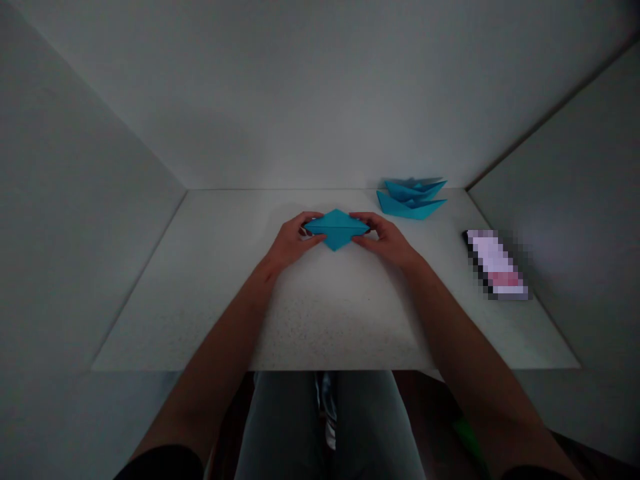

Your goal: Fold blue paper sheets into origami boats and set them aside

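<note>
A folded blue paper (336, 229), diamond-shaped with a crease running from side to side, is held between my two hands over the middle of the table. My left hand (295, 240) pinches its left end, thumb at the lower edge and fingers at the upper one. At the right end my right hand (385, 239) grips the paper in the same way. Parts of the fingers are hidden behind the paper. Beyond my right hand stand two blue paper boats (413, 205), one close behind the other.
The speckled white table (320, 327) ends at a front edge above my legs. A phone (497, 263), blurred out, lies at the right side. White walls (310, 93) rise behind the table and on both sides.
</note>
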Demonstrator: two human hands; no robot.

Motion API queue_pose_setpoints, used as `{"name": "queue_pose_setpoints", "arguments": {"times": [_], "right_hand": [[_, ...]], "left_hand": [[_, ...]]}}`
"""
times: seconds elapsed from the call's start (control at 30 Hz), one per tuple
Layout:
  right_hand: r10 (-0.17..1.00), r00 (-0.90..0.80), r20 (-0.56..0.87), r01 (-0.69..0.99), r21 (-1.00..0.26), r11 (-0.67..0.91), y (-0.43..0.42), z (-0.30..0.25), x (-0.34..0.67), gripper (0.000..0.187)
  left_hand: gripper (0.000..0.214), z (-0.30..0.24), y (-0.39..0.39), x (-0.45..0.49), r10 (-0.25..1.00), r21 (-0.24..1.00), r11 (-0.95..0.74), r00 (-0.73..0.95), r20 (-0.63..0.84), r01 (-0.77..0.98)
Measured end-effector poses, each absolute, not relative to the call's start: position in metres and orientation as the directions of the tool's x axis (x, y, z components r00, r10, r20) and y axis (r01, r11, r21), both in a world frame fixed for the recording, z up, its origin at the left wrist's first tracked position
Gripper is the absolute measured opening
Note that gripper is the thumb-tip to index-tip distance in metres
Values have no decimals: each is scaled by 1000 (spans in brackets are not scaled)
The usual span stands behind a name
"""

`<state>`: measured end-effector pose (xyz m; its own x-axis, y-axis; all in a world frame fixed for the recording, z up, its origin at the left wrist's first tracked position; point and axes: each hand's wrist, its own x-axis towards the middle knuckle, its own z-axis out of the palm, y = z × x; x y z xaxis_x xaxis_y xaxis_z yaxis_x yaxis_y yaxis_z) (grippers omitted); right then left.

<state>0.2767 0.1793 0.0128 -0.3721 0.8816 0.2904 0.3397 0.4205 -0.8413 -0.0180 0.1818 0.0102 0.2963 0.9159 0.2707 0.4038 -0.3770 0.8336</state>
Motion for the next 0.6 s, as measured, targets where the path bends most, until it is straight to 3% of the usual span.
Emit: {"name": "queue_pose_setpoints", "arguments": {"times": [0.13, 0.23, 0.37, 0.5, 0.6], "right_hand": [[884, -324, 337, 350, -826, 443, 182, 10, 275, 32], [900, -263, 349, 308, -853, 421, 185, 7, 273, 37], [925, -290, 246, 254, -912, 322, 182, 2, 262, 56], [904, -354, 241, 246, -908, 339, 173, -2, 246, 70], [881, -381, 280, 243, -889, 388, 169, -3, 239, 67]], "left_hand": [[17, 13, 180, -17, 887, 781, -451, 314, 339, 433], [11, 14, 178, -13, 856, 729, -508, 362, 369, 459], [10, 12, 173, -7, 838, 695, -514, 469, 279, 503], [42, 10, 168, -2, 828, 717, -479, 533, 177, 507], [69, 9, 165, 0, 818, 765, -444, 559, 134, 467]]}}
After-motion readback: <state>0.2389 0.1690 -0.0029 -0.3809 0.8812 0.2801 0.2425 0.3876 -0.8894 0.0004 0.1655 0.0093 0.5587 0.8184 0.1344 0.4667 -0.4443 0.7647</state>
